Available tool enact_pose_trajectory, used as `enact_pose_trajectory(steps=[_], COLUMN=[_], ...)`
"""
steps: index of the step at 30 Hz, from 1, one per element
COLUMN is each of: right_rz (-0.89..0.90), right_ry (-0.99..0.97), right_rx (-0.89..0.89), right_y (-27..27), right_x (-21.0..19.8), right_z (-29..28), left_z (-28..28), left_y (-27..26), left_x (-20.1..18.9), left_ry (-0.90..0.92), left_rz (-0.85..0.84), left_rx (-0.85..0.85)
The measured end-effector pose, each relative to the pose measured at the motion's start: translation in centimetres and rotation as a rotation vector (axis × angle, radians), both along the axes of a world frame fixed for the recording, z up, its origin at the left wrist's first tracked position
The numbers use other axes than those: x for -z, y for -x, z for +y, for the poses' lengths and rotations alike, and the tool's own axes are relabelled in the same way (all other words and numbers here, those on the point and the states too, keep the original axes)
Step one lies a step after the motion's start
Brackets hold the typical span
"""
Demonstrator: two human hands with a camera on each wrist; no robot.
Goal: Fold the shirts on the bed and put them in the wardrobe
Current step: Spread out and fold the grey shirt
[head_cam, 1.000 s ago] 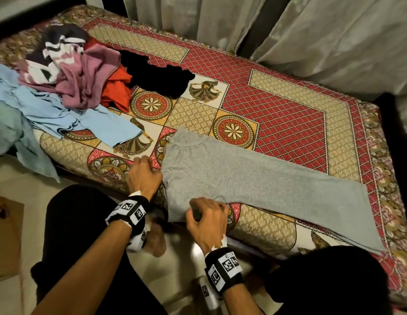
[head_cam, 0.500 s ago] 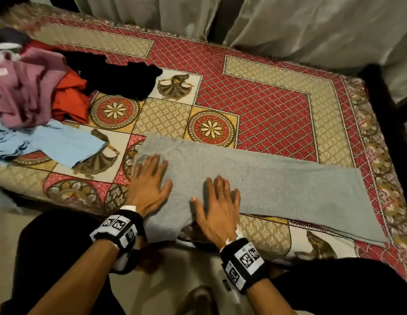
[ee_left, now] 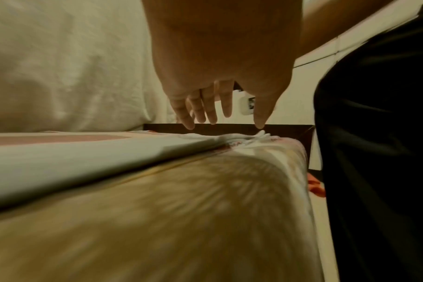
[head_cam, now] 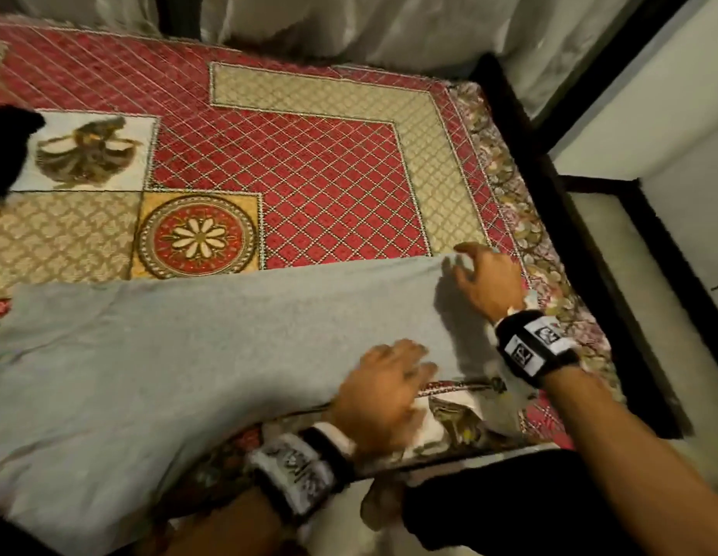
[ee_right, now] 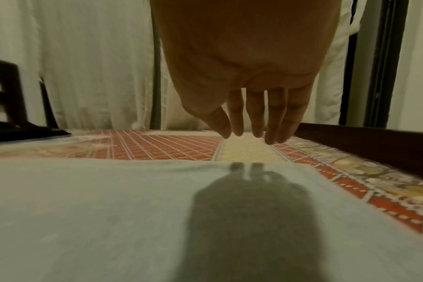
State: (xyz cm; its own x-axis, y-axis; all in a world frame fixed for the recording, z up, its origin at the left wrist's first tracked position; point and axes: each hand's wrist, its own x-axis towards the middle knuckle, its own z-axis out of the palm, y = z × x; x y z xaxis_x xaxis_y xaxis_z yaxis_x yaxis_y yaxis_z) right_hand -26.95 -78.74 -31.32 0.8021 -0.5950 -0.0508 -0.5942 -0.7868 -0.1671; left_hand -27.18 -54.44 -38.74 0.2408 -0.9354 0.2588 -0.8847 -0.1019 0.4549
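Fingers of the right hand [head_cam: 487,280] hang straight and spread above the far end corner of the grey shirt [head_cam: 181,347], holding nothing. Left hand [head_cam: 379,389], fingers loose, hovers over the near end corner. Shirt lies flat along the patterned bed [head_cam: 309,170] edge, beside white curtains [head_cam: 389,26].

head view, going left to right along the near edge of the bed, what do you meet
grey shirt → left hand → right hand → floral border of the bedspread → dark bed frame
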Motion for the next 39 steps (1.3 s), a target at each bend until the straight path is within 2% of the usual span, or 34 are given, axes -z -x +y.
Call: enact_pose_trajectory(steps=[2,4,7,11,14,16,22,25,27,29,32,35,37,39], right_rz=[0.115,0.221,0.283,0.239,0.258,0.273,0.245,0.015,-0.061,0.098,0.313,0.415,0.422,0.441], right_ry=[0.071,0.066,0.01,-0.027,0.027,0.055,0.066,0.215,0.23,0.225,0.22,0.253,0.321,0.299], right_rx=[-0.018,-0.08,-0.125,-0.114,-0.057,-0.054,-0.07,-0.227,-0.362,-0.434,-0.356,-0.296,-0.293,-0.343], right_y=[-0.7,-1.6,-2.7,-3.5,-3.0,-2.4,-1.8,-0.4,1.2,3.2,4.2,2.5,1.5,0.5], right_x=[0.0,0.7,2.3,3.1,3.3,3.6,4.2,3.7,4.7,6.1,6.3,4.6,2.7,0.5], right_z=[-4.6,-8.3,-12.0,-14.4,-16.0,-16.6,-15.6,-14.0,-12.6,-11.4,-11.4,-9.7,-6.9,-3.2], left_z=[-5.9,-10.7,-14.9,-17.8,-18.8,-18.9,-18.8,-18.6,-18.7,-18.5,-17.9,-16.0,-12.8,-8.3], left_y=[3.9,6.5,7.7,7.0,7.3,7.8,8.6,9.3,10.1,10.7,10.3,9.1,8.6,7.9], left_x=[-0.9,-1.6,-2.0,-2.3,-1.7,-0.9,-0.3,0.7,1.2,1.3,1.4,0.3,-1.1,-2.7], left_ry=[-0.097,-0.224,-0.4,-0.448,-0.415,-0.368,-0.318,-0.237,-0.232,-0.262,-0.331,-0.255,-0.114,0.076], left_rz=[0.034,0.031,-0.022,-0.021,0.039,0.091,0.1,0.091,-0.034,-0.085,-0.055,0.145,0.314,0.465], left_rx=[0.068,0.057,0.064,0.135,0.244,0.282,0.281,0.259,0.217,0.219,0.239,0.302,0.34,0.262])
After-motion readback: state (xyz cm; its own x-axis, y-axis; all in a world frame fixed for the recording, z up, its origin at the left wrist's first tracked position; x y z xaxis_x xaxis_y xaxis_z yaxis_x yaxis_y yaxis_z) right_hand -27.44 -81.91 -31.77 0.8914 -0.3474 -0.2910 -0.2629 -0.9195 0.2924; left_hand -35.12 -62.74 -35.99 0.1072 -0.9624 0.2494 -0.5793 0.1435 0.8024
